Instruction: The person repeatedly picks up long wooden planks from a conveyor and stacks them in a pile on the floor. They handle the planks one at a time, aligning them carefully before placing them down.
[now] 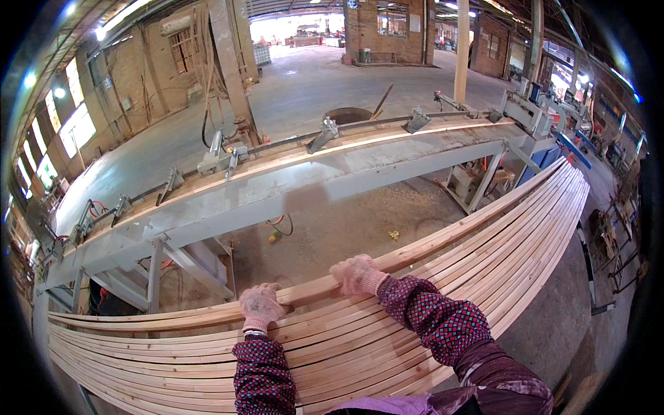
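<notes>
Long pale wooden strips (pixel 346 349) lie side by side in a wide layer in front of me. Along the far side of that layer runs a thicker-looking wooden strip (pixel 309 290). My left hand (pixel 260 304), in a pale pinkish work glove, is closed over this far strip, its fingertips hidden behind the wood. Farther right, my right hand (pixel 358 274) wears a similar glove and is wrapped round the same strip. Both forearms, in dark patterned sleeves, reach over the other strips.
Beyond the strips stands a long grey machine bed (pixel 249 200) with metal clamps (pixel 322 135) along it, and one thin wooden strip (pixel 360 143) rests on it. Machinery (pixel 529 114) sits at its right end. Yellow scraps (pixel 393 235) and sawdust lie on the floor between.
</notes>
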`<state>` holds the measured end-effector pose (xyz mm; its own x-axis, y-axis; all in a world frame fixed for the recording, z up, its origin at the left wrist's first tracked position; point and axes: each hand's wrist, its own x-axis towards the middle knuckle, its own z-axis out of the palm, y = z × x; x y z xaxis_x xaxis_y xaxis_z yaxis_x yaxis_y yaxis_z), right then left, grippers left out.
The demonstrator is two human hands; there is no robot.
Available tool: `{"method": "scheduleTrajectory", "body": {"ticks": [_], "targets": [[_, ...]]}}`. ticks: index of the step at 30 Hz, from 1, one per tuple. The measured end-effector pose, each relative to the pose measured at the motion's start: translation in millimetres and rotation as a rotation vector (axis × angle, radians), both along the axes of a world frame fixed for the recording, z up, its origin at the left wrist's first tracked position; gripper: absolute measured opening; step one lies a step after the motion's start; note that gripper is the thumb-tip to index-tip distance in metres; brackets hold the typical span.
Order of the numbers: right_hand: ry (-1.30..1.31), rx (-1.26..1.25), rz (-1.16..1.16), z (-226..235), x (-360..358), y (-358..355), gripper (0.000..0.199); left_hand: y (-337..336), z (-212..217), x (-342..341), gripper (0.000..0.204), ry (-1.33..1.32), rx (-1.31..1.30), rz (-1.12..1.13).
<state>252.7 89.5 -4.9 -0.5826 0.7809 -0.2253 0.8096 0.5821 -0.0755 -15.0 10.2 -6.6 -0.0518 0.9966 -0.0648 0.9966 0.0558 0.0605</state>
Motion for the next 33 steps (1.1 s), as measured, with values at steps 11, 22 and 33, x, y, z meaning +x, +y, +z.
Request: {"method": "scheduleTrajectory", "body": {"ticks": [11,22,33], "targets": [[-0.070,0.002,0.039,15.1,0.3,-8.8,0.042,-1.8,-16.5,-8.2,0.055,-0.026,0.136,-0.070],[0.145,0.153,-0.171,-11.7,-3.1,66.2,0.096,8.1,-20.2,-0.6,0.048,-0.108,0.172,-0.095],[0.080,0.208,0.211,-43.9,-68.8,87.6,0.036,-13.7,9.1,-8.8,0.064,-0.073,0.016,-0.057]]}}
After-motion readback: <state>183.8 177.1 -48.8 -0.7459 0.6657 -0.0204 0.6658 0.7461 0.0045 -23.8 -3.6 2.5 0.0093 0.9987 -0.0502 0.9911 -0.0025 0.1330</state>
